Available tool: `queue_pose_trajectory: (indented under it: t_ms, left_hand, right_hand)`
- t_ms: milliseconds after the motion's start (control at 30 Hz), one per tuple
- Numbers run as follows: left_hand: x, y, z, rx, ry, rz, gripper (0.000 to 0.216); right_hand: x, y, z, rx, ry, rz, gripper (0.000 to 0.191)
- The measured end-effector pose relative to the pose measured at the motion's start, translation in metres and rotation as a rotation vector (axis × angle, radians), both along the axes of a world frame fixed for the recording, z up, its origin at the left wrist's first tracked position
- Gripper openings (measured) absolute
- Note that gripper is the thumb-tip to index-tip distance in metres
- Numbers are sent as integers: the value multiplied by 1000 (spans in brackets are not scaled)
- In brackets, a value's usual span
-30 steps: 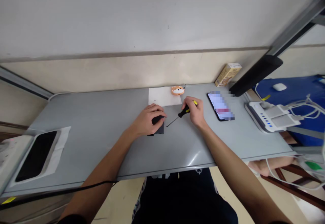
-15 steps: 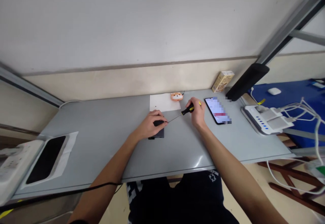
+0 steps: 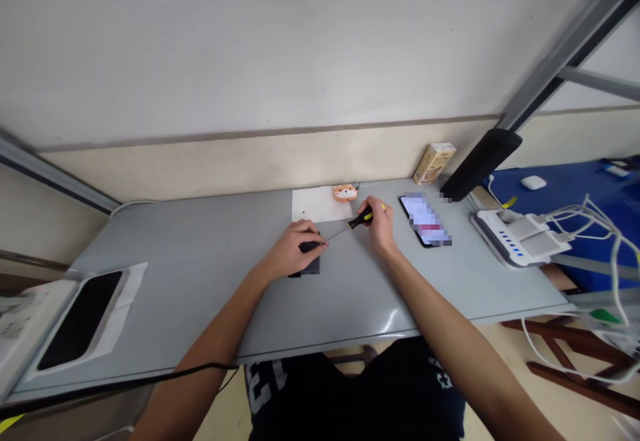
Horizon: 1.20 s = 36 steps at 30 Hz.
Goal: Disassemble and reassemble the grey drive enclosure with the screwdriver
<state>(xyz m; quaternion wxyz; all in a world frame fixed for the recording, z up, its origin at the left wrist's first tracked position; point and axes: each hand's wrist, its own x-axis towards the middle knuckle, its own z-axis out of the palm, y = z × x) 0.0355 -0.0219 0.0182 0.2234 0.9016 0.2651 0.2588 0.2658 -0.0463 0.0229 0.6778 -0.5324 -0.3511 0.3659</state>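
On the grey surface [image 3: 200, 248], the left hand [image 3: 293, 249] holds a dark device [image 3: 313, 266], fingers [image 3: 304, 227] curled. The right hand [image 3: 379, 225] grips a screwdriver [image 3: 354, 224] (black-and-yellow handle [image 3: 361, 218]), fingers wrapped tightly.

A sheet [image 3: 315, 208] is lying at the desk's [image 3: 200, 248] back edge (a case [image 3: 345, 193] at its right end); a block [image 3: 314, 267] is lying before it, mid-desk; near the back right corner, a carton [image 3: 434, 164] is standing behind a phone [image 3: 423, 213]; a power strip [image 3: 500, 238] is lining the right edge.
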Motion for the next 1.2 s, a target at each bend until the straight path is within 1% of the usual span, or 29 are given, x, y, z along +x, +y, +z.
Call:
queue_pose_trajectory:
  t_ms: [267,467,567,667,833,1067,1133,1200]
  left_hand:
    - [-4,-1,5,36,59,-24,18]
    - [-6,0,7,39,37,-16,17]
    - [-5,-2,7,38,43,-4,18]
    - [-4,-4,7,36,47,-12,20]
    - [-4,-4,8,10,46,-29,19]
    - [-6,-5,11,-35,41,-34,20]
    - [-10,0,10,-31,22,-9,20]
    - [-15,10,7,-3,-14,60,22]
  right_hand:
    - [3,0,3,10,-33,-8,38]
    - [5,3,1,-12,75,-32,38]
    - [3,3,-1,-12,114,-18,36]
    - [-1,-1,0,12,61,17,35]
    - [-5,-6,5,52,-75,33,38]
    - [0,-3,3,28,-51,-6,38]
    - [2,-1,1,22,-12,-27,37]
    - [6,1,-1,12,39,-50,37]
